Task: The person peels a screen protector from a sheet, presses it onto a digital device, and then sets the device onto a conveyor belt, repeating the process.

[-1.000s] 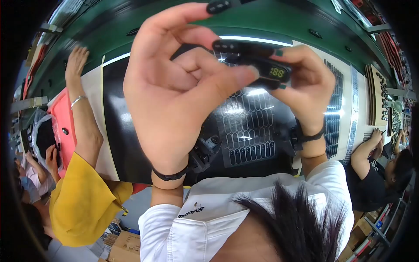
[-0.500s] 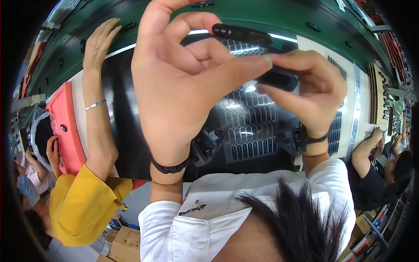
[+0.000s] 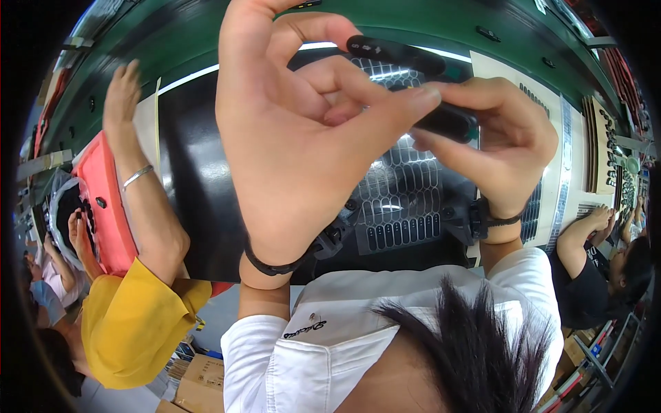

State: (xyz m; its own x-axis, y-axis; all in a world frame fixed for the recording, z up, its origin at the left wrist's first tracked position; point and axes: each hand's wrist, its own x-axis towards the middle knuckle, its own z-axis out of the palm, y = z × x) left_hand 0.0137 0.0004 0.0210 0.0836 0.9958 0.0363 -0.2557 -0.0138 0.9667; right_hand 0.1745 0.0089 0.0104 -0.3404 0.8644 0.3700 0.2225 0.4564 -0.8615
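Observation:
My left hand [image 3: 296, 138] is raised close to the camera, its curled fingers at the end of a slim, black, rounded device [image 3: 396, 55] with small white marks. My right hand [image 3: 509, 138] pinches a second black, rounded piece [image 3: 447, 122] with a green end between thumb and fingers. My left thumb tip meets the right index fingertip at that lower piece; what lies between them is too small to make out. Below the hands, a clear sheet of oval stickers [image 3: 399, 189] lies on the black work mat [image 3: 196, 165]. Dark ovals fill its nearest row.
A green conveyor belt [image 3: 406, 17] carrying small black devices runs along the far side. At left, a co-worker's arm [image 3: 155, 206] reaches forward beside a pink tray [image 3: 107, 199]. Cardboard sheets [image 3: 599, 151] holding black parts stand at right, near another person's hands.
Both my hands have shifted slightly to the right with the black pieces. The co-worker's raised hand at left has swung further left. Devices on the belt have moved left.

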